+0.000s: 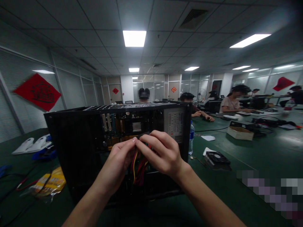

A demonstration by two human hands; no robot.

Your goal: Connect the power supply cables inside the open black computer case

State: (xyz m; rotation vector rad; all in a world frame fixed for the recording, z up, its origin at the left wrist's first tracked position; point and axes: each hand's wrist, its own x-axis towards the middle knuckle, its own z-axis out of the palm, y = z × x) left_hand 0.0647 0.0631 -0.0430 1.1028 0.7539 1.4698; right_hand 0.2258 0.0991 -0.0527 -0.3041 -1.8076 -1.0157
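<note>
An open black computer case (pixel 78 138) stands on a green table (pixel 248 164), its inside facing me, with a motherboard (pixel 123 124) and a power supply (pixel 175 123) showing. My left hand (pixel 120 159) and my right hand (pixel 161 151) meet in front of the opening. Their fingertips pinch together on a bundle of red, yellow and black cables (pixel 138 168) that hangs down between them. A dark connector seems to sit between the fingertips, mostly hidden by the fingers.
A loose black fan (pixel 216 157) and a water bottle (pixel 191 138) lie right of the case. A yellow packet (pixel 50 183) and white objects (pixel 33 145) sit at left. A cardboard box (pixel 240 131) is farther right. Several people work at the far end of the table.
</note>
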